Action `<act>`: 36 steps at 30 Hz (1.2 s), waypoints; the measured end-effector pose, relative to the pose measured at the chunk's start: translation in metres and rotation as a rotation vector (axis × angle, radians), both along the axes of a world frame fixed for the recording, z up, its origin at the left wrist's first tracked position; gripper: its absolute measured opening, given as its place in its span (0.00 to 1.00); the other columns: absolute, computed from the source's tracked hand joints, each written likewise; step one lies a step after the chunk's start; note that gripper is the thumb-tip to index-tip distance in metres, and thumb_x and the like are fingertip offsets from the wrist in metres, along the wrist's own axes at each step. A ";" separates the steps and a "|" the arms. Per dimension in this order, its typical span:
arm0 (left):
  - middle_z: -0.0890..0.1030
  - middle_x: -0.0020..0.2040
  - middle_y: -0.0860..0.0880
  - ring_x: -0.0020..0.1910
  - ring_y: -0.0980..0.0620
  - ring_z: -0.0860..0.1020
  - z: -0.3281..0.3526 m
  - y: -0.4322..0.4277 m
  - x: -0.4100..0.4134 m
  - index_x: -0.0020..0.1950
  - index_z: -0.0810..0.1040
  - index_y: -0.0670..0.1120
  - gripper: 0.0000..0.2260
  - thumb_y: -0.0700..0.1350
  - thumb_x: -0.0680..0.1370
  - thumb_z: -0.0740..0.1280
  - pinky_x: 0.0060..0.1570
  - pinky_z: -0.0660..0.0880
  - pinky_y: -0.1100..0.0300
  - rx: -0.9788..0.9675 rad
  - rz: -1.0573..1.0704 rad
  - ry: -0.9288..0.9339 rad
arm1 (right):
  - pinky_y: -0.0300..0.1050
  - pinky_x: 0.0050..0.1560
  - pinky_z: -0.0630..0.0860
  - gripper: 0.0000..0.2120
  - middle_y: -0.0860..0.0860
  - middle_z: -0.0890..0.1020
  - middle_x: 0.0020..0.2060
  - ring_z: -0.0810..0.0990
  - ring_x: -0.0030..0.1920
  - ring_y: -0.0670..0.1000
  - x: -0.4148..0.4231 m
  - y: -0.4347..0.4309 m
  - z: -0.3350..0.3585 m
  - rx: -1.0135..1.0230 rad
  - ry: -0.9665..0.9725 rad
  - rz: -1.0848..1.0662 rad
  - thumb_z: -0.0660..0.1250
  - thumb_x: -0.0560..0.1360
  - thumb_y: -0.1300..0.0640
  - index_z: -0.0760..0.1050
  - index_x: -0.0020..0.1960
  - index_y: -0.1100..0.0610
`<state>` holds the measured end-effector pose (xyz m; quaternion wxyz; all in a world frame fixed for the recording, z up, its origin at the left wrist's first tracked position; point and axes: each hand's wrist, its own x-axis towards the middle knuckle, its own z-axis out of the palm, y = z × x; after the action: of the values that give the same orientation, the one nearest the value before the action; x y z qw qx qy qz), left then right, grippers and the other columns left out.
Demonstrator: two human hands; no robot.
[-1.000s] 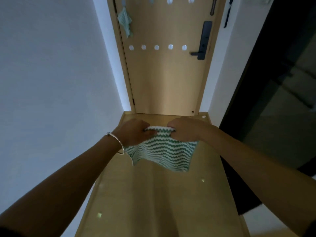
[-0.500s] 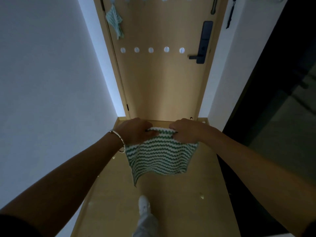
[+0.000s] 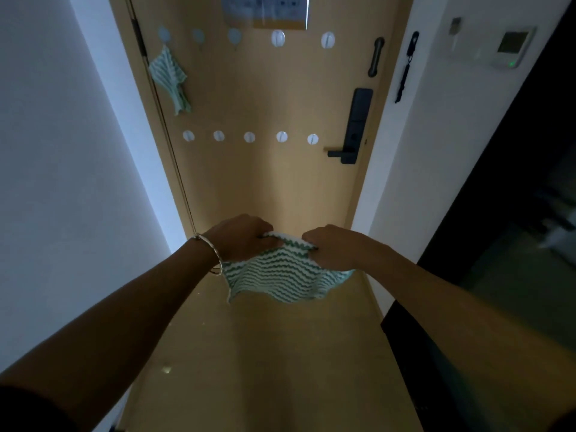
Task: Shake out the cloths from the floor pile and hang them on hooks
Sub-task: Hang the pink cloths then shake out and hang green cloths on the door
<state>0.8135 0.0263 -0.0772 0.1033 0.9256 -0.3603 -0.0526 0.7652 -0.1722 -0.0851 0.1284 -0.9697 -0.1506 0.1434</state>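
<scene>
In the head view, a green-and-white striped cloth point(image 3: 277, 275) is held up in the air in front of a wooden door point(image 3: 265, 188), above the wooden floor point(image 3: 265, 353). Its top edge is gripped at one end by the left hand point(image 3: 240, 236) and at the other by the right hand point(image 3: 333, 247), the fingers of both being curled round the fabric. The rest of the cloth is seen hanging below the hands, its lower edge rippled and clear of the floor. A thin bracelet point(image 3: 215, 257) is worn on the left wrist.

Two rows of round white hooks are fixed to the door: an upper row point(image 3: 278, 38) and a lower row point(image 3: 249, 137). A second striped cloth point(image 3: 170, 77) is hung from the leftmost hook of the upper row, close to the hinge side. A dark lock with lever handle point(image 3: 355, 126) is mounted at the right edge of the door. A small wall panel point(image 3: 511, 46) with a green light is seen on the white wall to the right.
</scene>
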 end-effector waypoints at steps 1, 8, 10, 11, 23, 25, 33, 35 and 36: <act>0.74 0.35 0.48 0.37 0.48 0.73 -0.001 0.002 0.012 0.38 0.72 0.47 0.16 0.55 0.80 0.59 0.37 0.66 0.58 0.014 -0.009 -0.007 | 0.44 0.46 0.69 0.06 0.50 0.76 0.44 0.74 0.48 0.52 0.010 0.004 -0.003 -0.021 0.004 0.009 0.58 0.80 0.60 0.73 0.47 0.58; 0.77 0.38 0.47 0.38 0.48 0.76 -0.005 0.018 0.089 0.42 0.75 0.45 0.18 0.56 0.81 0.56 0.38 0.70 0.56 -0.047 0.051 -0.027 | 0.50 0.52 0.73 0.10 0.57 0.79 0.51 0.76 0.48 0.54 0.094 0.017 0.004 -0.009 -0.019 0.020 0.58 0.80 0.59 0.68 0.40 0.52; 0.77 0.39 0.47 0.39 0.49 0.76 -0.007 0.022 0.108 0.44 0.75 0.45 0.18 0.56 0.81 0.55 0.39 0.71 0.56 -0.042 0.077 -0.034 | 0.49 0.53 0.73 0.06 0.57 0.79 0.53 0.76 0.51 0.55 0.121 0.021 -0.001 -0.012 -0.001 0.041 0.57 0.80 0.57 0.71 0.46 0.54; 0.78 0.40 0.47 0.40 0.49 0.76 -0.009 0.024 0.120 0.45 0.76 0.45 0.18 0.56 0.81 0.55 0.40 0.71 0.55 -0.038 0.091 -0.043 | 0.48 0.53 0.73 0.06 0.57 0.79 0.54 0.76 0.52 0.55 0.138 0.024 -0.004 -0.016 0.010 0.058 0.57 0.80 0.57 0.73 0.51 0.56; 0.78 0.37 0.47 0.37 0.49 0.76 0.001 0.027 0.322 0.42 0.76 0.45 0.20 0.59 0.80 0.55 0.41 0.74 0.54 0.052 0.269 -0.138 | 0.38 0.47 0.64 0.11 0.56 0.78 0.57 0.75 0.53 0.52 0.375 0.030 -0.001 0.087 -0.017 0.198 0.57 0.80 0.58 0.75 0.57 0.60; 0.79 0.38 0.48 0.38 0.50 0.76 0.004 0.026 0.357 0.43 0.76 0.45 0.21 0.59 0.80 0.54 0.43 0.75 0.54 0.079 0.299 -0.136 | 0.40 0.45 0.63 0.07 0.56 0.78 0.51 0.73 0.47 0.51 0.414 0.027 0.000 0.088 -0.044 0.216 0.57 0.80 0.58 0.72 0.46 0.57; 0.81 0.43 0.47 0.39 0.52 0.77 -0.018 0.030 0.441 0.47 0.78 0.45 0.20 0.59 0.80 0.54 0.45 0.76 0.55 0.096 0.390 -0.048 | 0.44 0.45 0.68 0.09 0.53 0.76 0.44 0.73 0.44 0.51 0.507 0.035 -0.013 0.106 0.035 0.286 0.56 0.80 0.57 0.68 0.41 0.54; 0.82 0.43 0.47 0.40 0.51 0.78 -0.025 0.037 0.459 0.48 0.78 0.46 0.22 0.60 0.80 0.53 0.46 0.77 0.54 0.057 0.420 -0.014 | 0.46 0.44 0.70 0.10 0.53 0.77 0.43 0.76 0.44 0.53 0.525 0.040 -0.016 0.152 0.069 0.273 0.57 0.80 0.55 0.70 0.41 0.56; 0.82 0.43 0.47 0.41 0.51 0.79 -0.029 0.039 0.466 0.48 0.78 0.46 0.23 0.61 0.80 0.52 0.46 0.78 0.54 0.045 0.430 0.010 | 0.46 0.45 0.71 0.10 0.53 0.77 0.42 0.77 0.44 0.54 0.535 0.044 -0.018 0.163 0.089 0.263 0.58 0.80 0.54 0.70 0.41 0.55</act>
<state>1.2796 0.0655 -0.1059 0.0932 0.9830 -0.1527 -0.0420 1.2999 -0.1283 -0.1032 0.1931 -0.9208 -0.2815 0.1889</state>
